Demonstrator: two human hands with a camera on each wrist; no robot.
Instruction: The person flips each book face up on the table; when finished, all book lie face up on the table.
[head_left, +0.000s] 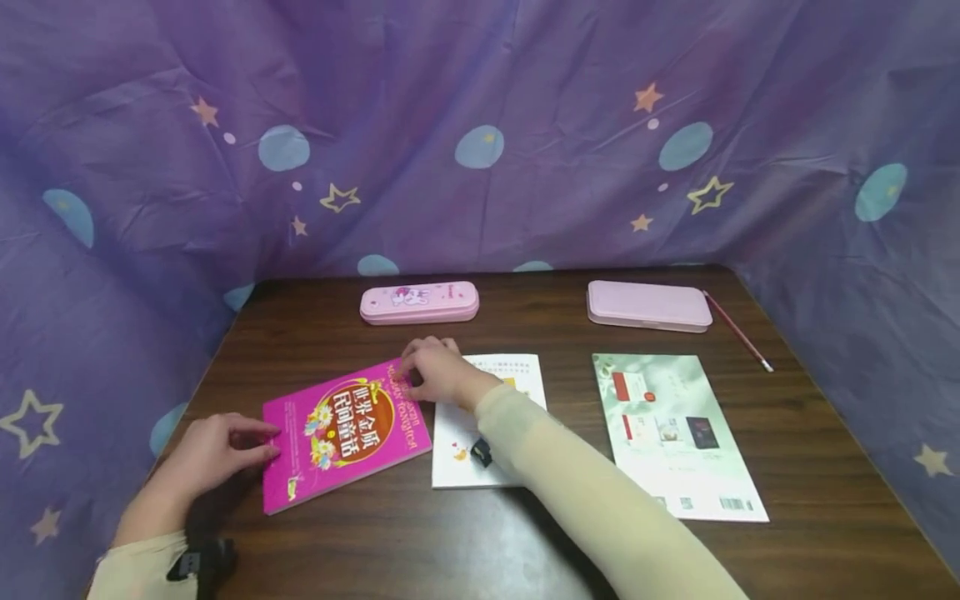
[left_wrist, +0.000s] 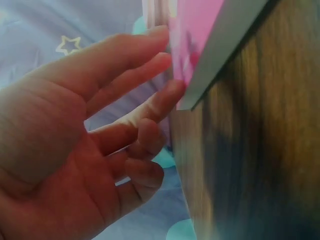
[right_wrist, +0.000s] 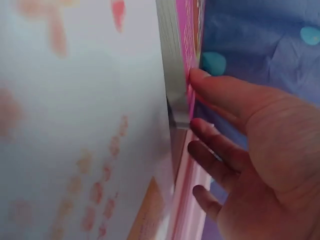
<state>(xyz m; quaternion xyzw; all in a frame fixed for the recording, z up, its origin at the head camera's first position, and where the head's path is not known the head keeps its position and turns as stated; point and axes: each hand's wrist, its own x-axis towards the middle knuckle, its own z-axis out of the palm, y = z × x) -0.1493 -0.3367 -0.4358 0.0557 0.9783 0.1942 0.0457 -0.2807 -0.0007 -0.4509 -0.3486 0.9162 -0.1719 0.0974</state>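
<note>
A bright pink book (head_left: 315, 479) with Chinese lettering lies slightly turned on the left half of the table. My left hand (head_left: 206, 454) touches its left edge; in the left wrist view the fingertips (left_wrist: 172, 90) meet the edge and the fingers are loosely extended. At the book's upper right corner is my right hand (head_left: 438, 371), with its fingertips on the cover. The right wrist view shows these fingers (right_wrist: 220, 92) lightly bent against the cover, not wrapped around the book. A white book (head_left: 457, 425) lies just right of the pink one, partly hidden beneath my right forearm.
A pale green and white booklet (head_left: 667, 475) lies at the right. Along the back stand a pink pencil case (head_left: 420, 315) with a rabbit picture and a plain pink pencil case (head_left: 648, 306). A pencil (head_left: 738, 332) lies beside the plain case. Purple curtain (head_left: 480, 217) surrounds the table.
</note>
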